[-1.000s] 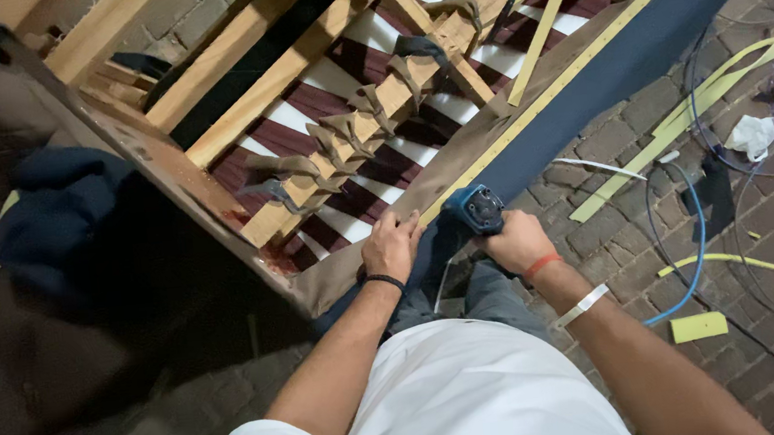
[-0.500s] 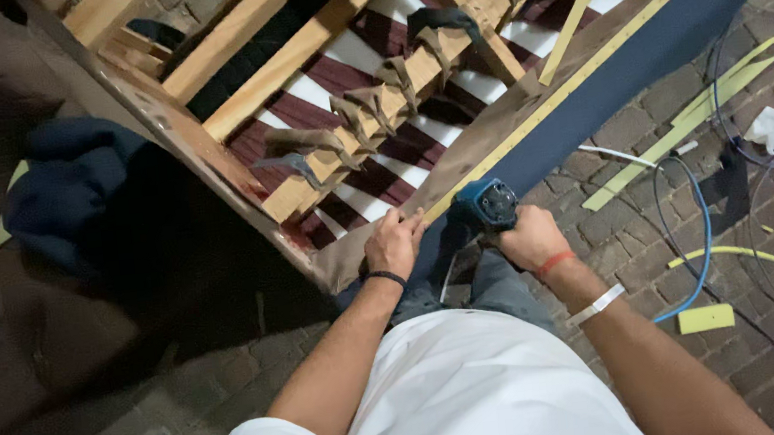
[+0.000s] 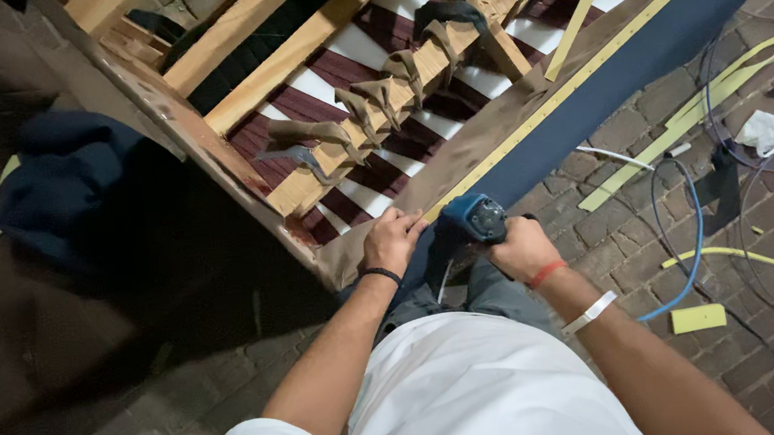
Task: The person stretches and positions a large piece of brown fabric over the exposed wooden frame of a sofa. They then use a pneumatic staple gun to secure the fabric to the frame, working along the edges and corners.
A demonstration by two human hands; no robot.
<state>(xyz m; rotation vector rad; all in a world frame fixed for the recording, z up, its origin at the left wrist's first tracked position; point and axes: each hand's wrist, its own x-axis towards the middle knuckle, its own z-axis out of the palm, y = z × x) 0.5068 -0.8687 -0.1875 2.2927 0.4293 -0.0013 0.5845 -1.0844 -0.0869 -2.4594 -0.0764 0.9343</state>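
Head view: hoses (image 3: 692, 245) and foam scraps (image 3: 697, 317) litter brick floor (image 3: 595, 216). Left hand (image 3: 391, 241) presses fabric (image 3: 492, 132) flat on frame (image 3: 211, 159); right hand (image 3: 523, 250) grips blue staple gun (image 3: 474, 217) beside it.

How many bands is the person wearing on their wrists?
3. A black band is on the left wrist. A red band sits on the right wrist beside the blue tool, and a white band is farther up that arm. Others may be hidden underneath.

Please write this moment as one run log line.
left hand: pressing brown fabric on wooden frame | right hand: gripping blue power tool
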